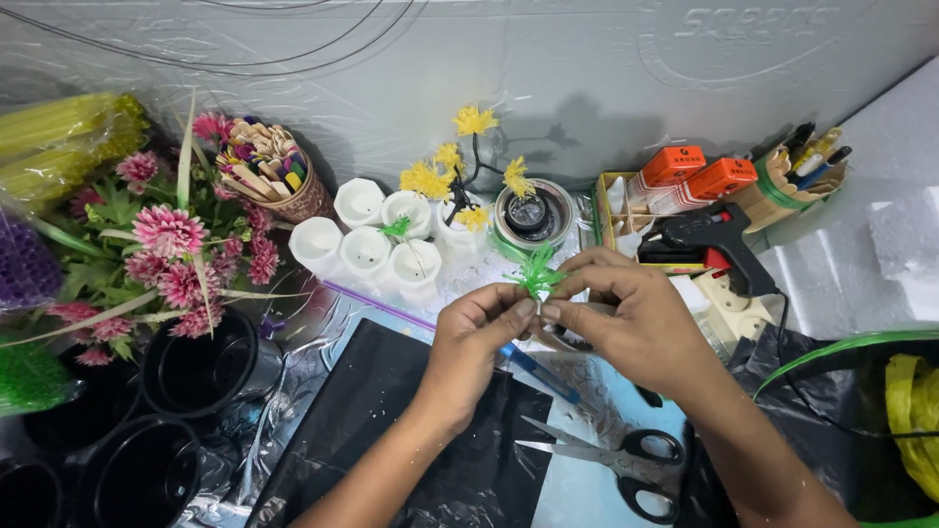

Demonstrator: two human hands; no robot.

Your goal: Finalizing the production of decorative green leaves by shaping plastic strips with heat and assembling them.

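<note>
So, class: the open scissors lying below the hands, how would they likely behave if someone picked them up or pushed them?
The scissors look like stiff metal blades with black loop handles, so probably rigid and fairly heavy for their size. Lying open, the blades would likely swing at the pivot when lifted. On the smooth sheet they would probably slide, not roll.

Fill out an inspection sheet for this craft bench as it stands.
Surface: black plastic sheet over a crinkled clear film.
Job's things: small green fringed tuft.
Clutter: scissors, open, by the right forearm; black glue gun; white cups; yellow paper flowers; pink flower bunch; black pots; cup of craft sticks.
Grips: left hand and right hand both pinch the tuft at its base.
Cables: black cord trailing from the glue gun; thin wires on the wall.
Surroundings: grey wall sheet; white foam block.
</note>
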